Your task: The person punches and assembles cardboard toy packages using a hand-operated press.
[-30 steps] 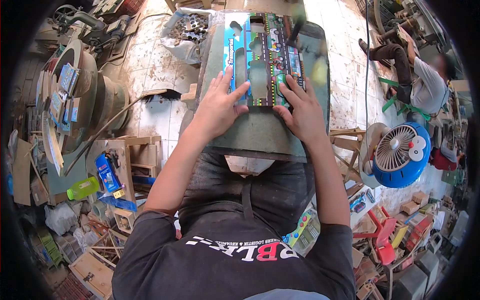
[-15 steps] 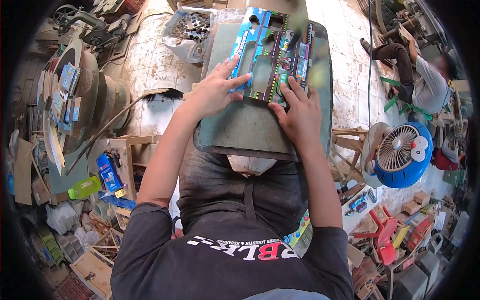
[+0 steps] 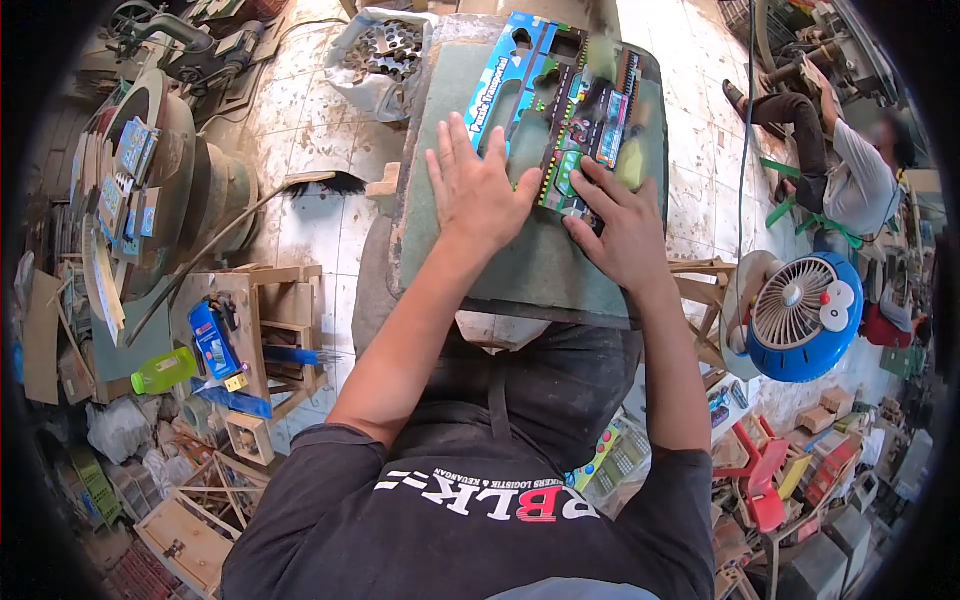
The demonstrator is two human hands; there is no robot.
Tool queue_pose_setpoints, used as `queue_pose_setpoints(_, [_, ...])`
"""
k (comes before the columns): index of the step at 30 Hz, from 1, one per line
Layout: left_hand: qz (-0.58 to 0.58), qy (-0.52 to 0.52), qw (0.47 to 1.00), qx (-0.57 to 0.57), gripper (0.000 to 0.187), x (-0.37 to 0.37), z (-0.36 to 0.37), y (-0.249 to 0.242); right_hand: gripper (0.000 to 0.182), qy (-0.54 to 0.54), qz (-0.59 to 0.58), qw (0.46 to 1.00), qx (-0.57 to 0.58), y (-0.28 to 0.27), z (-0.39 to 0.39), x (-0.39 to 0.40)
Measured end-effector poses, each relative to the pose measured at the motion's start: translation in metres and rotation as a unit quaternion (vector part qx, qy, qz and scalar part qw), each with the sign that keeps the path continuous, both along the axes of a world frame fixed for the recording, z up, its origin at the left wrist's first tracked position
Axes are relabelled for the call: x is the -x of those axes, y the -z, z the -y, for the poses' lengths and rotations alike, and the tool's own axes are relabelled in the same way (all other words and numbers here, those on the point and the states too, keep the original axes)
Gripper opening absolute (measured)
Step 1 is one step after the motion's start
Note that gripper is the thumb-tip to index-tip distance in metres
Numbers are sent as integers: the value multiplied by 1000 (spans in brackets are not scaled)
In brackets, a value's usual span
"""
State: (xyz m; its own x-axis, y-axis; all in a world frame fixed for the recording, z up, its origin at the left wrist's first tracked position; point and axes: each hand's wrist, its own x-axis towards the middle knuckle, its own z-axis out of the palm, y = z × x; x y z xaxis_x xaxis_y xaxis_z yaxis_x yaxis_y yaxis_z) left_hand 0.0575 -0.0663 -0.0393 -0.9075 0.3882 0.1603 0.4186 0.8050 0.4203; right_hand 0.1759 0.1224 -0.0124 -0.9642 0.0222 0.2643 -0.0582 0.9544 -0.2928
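Observation:
A printed puzzle board (image 3: 497,95), blue with a road pattern and several cut-out holes, lies flat on a worn green work plate (image 3: 470,272). My left hand (image 3: 478,197) is spread out, its fingers and thumb over the board's near left part. With fingers apart, my right hand (image 3: 625,232) rests on the near right corner, fingertips beside a green printed vehicle (image 3: 568,172). Neither hand is closed round anything. A blurred upright machine part (image 3: 603,55) stands over the board's far right side and hides some of it.
An open sack of cut wooden pieces (image 3: 385,60) stands beyond the plate. Cut printed pieces (image 3: 135,190) lie on a round stand at left. A blue fan (image 3: 805,310) is at right, with a seated person (image 3: 850,165) behind it. A green bottle (image 3: 163,371) lies at left.
My left hand has shifted right and lies farther over the board's near edge. My right hand has moved slightly right and toward me, and the board has turned a little.

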Motion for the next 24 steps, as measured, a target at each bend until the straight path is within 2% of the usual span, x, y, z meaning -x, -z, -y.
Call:
queue_pose_setpoints(6, [-19,89,996,-7,77,27,14,-4,55,21,-29,999,-21,2,16,-1])
queue_pose_setpoints(8, [-54,144,988,5,74,40,17,-2,54,58,-40,997,-15,0,26,-2])
queue_pose_setpoints(17, [-71,300,951,20,75,94,19,-1,56,148,-56,987,0,4,66,0])
queue_pose_setpoints(24, [-56,303,951,14,75,89,21,-5,55,138,-58,989,16,9,61,0])
